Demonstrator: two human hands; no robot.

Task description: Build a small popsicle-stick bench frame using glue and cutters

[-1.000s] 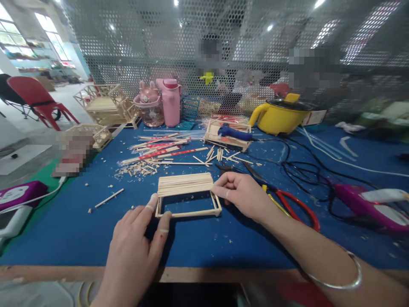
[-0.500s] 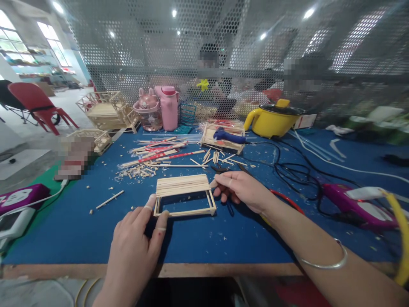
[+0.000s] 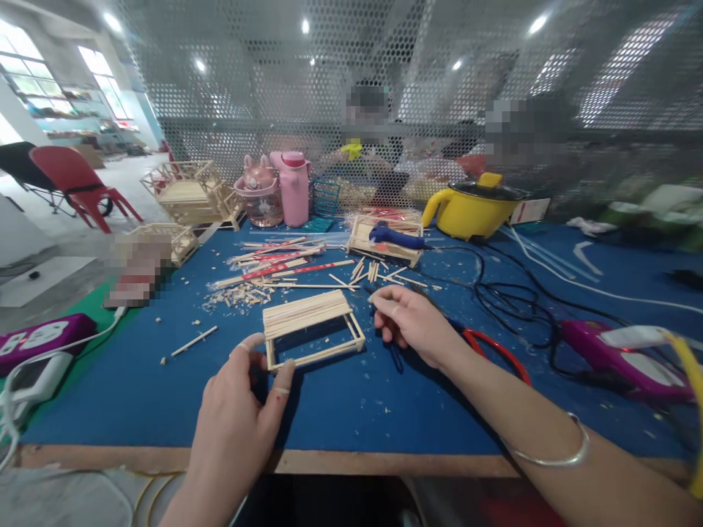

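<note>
A small frame of glued wooden sticks (image 3: 304,313), with a slatted strip along its far side and an open front part, sits slightly turned on the table. My left hand (image 3: 244,391) grips its near left corner between thumb and fingers; white tape wraps some of the fingers. Right of the frame, apart from it, my right hand (image 3: 411,322) has thumb and fingers pinched together. A small pale bit shows at the fingertips, too small to name. A tool with red handles (image 3: 497,351) lies partly hidden beneath my right forearm.
Loose sticks (image 3: 285,267) and offcuts (image 3: 242,296) lie beyond the frame. A blue glue gun (image 3: 398,236) rests on another stick piece. A yellow pot (image 3: 475,212), a pink flask (image 3: 295,190), black cables (image 3: 494,293) and purple power strips (image 3: 620,359) are around. A perforated screen stands behind.
The frame has turned, its right end swinging away from me and slightly left. My right hand, earlier at the frame's right end, is now apart from it. The camera view has shifted slightly.
</note>
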